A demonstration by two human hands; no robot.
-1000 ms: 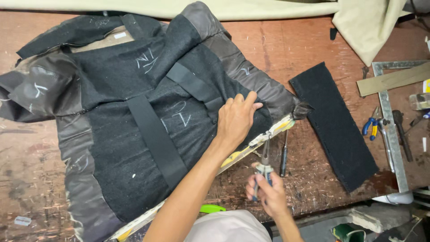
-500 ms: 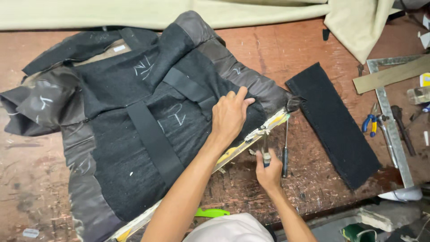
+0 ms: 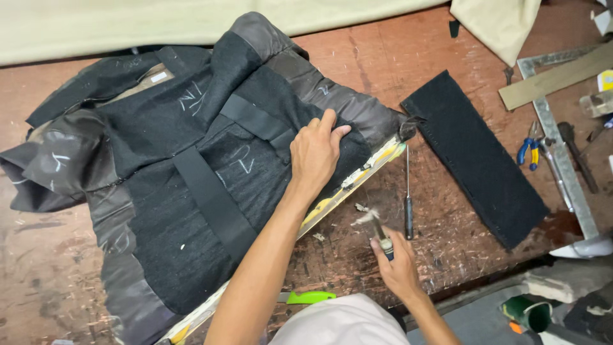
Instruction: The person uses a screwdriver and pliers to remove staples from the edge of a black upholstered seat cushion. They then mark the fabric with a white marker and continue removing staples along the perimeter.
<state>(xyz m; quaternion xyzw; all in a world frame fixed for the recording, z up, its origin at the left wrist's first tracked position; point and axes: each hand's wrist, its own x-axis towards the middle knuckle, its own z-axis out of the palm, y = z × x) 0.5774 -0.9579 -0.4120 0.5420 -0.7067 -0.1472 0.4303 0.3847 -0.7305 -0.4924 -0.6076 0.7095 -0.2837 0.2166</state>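
My left hand (image 3: 317, 152) presses flat on a black fabric-and-leather seat cover (image 3: 191, 160) stretched over a foam cushion, close to its right edge (image 3: 364, 169). My right hand (image 3: 397, 267) grips a small metal tool with a blue handle (image 3: 378, 230), blurred, just below that edge. A thin screwdriver with a black handle (image 3: 408, 198) lies on the table right of the tool. Chalk marks and black straps cross the cover.
A black felt strip (image 3: 476, 156) lies to the right on the worn wooden table (image 3: 396, 64). Blue-handled pliers (image 3: 529, 145), a metal square ruler (image 3: 562, 160) and other tools sit further right. A green-handled knife (image 3: 306, 297) lies near me. Beige fabric (image 3: 128, 25) covers the back.
My right hand has shifted lower and right with the small tool, which now blurs in motion. My left hand stays pressed on the cover near its edge.
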